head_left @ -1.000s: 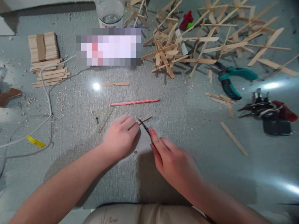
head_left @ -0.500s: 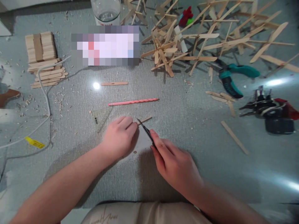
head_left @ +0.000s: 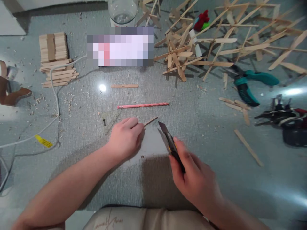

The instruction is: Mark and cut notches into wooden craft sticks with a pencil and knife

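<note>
My left hand [head_left: 127,135] is closed on a thin wooden craft stick [head_left: 151,121], whose free end sticks out to the right past my fingers. In my right hand [head_left: 196,172] is a utility knife [head_left: 173,145], black with a bit of yellow, its blade pointing up and to the left. The blade tip is just right of the stick's end, apart from it. Beyond my left hand lie a pink pencil [head_left: 144,105] and a clear set square [head_left: 107,119]. Farther back, a craft stick with a dark mark [head_left: 124,86] lies flat.
Bundled craft sticks [head_left: 54,48] and a white cable [head_left: 55,92] lie left. A glass jar [head_left: 122,14] and a blurred-out object [head_left: 122,49] stand at the back. Joined stick frames [head_left: 182,57], teal pliers [head_left: 247,84], a key bunch [head_left: 287,118] and a loose stick [head_left: 248,148] are right.
My right hand has drawn the knife back to the right, away from the stick. My left hand keeps its hold on the stick. The whole view has shifted slightly.
</note>
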{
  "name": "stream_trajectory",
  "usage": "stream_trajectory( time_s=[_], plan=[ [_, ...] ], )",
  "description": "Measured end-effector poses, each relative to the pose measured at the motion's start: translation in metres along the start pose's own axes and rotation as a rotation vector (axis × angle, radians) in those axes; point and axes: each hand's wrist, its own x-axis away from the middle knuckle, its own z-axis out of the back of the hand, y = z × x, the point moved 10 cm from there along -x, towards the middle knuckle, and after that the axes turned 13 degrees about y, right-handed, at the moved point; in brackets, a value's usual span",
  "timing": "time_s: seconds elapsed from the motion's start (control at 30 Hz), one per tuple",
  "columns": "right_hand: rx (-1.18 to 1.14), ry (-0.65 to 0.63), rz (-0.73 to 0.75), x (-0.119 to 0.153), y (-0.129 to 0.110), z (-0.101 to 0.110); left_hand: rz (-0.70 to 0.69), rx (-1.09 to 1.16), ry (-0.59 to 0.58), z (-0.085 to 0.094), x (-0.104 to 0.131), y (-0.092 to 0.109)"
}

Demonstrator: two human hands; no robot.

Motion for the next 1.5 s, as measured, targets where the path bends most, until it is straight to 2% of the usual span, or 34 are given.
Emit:
stream_trajectory(
  time_s=[0.13, 0.3, 0.53, 0.8, 1.0, 1.2, 1.5],
  plan=[
    [-0.012, -0.036, -0.044, -0.001, 0.012, -0.010, -0.009, 0.012, 0.003, 0.001, -0.002, -0.001],
    [-0.067, -0.066, -0.074, -0.005, 0.014, -0.016, 0.002, 0.048, 0.028, 0.006, -0.005, -0.003],
    [-0.179, -0.045, -0.132, -0.007, 0.019, -0.011, 0.254, 0.228, -0.040, 0.004, -0.009, -0.025],
    [-0.223, -0.055, -0.149, -0.007, 0.019, -0.011, 0.315, 0.273, -0.041, 0.007, -0.012, -0.031],
    [-0.232, -0.049, -0.151, -0.006, 0.020, -0.011, 0.269, 0.251, -0.011, 0.009, -0.013, -0.027],
    [-0.197, -0.061, -0.163, -0.005, 0.025, -0.012, -0.077, 0.056, 0.008, 0.008, -0.007, 0.009],
    [-0.209, -0.151, -0.112, -0.001, 0.013, -0.019, -0.009, 0.054, 0.005, 0.007, -0.005, 0.005]
  ],
)
